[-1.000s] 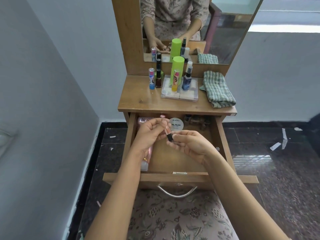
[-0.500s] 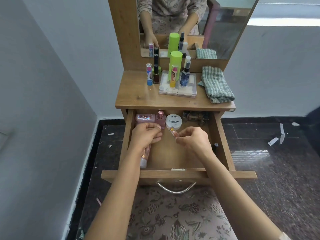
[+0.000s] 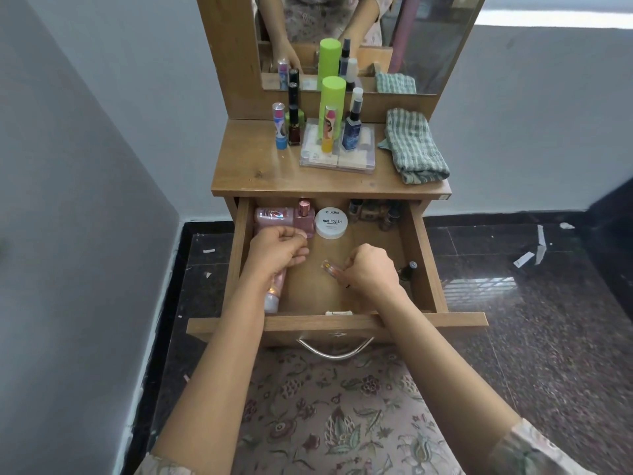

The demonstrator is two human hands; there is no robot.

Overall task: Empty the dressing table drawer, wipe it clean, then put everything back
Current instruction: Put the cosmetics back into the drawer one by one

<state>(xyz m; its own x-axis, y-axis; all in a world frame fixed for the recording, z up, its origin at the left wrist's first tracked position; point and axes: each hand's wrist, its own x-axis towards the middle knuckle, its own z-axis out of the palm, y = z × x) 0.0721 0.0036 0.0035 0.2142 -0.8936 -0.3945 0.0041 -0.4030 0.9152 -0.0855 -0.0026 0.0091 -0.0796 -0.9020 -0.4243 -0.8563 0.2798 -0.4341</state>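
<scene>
The wooden drawer point(image 3: 423, 255) of the dressing table stands pulled out. My right hand point(image 3: 368, 269) pinches a small clear bottle point(image 3: 328, 267) low over the drawer floor near the middle. My left hand point(image 3: 279, 252) hovers at the drawer's left with fingers loosely curled, holding nothing, above a pink tube point(image 3: 274, 293) lying along the left wall. At the drawer's back sit a pink perfume bottle point(image 3: 305, 217), a pink container point(image 3: 274, 217), a white nail polish remover jar point(image 3: 331, 222) and several small dark bottles point(image 3: 373, 212).
On the tabletop point(image 3: 253, 166) stand a green can point(image 3: 331, 111), a blue spray bottle point(image 3: 352, 130), lip balm and nail polish, over a clear flat box point(image 3: 337, 159). A folded green checked cloth point(image 3: 414, 145) lies at the right. A small dark bottle point(image 3: 407, 270) stands by the drawer's right wall.
My hands have parted and lowered into the drawer. The right hand carried the small bottle down toward the drawer floor; the left hand moved left, away from it.
</scene>
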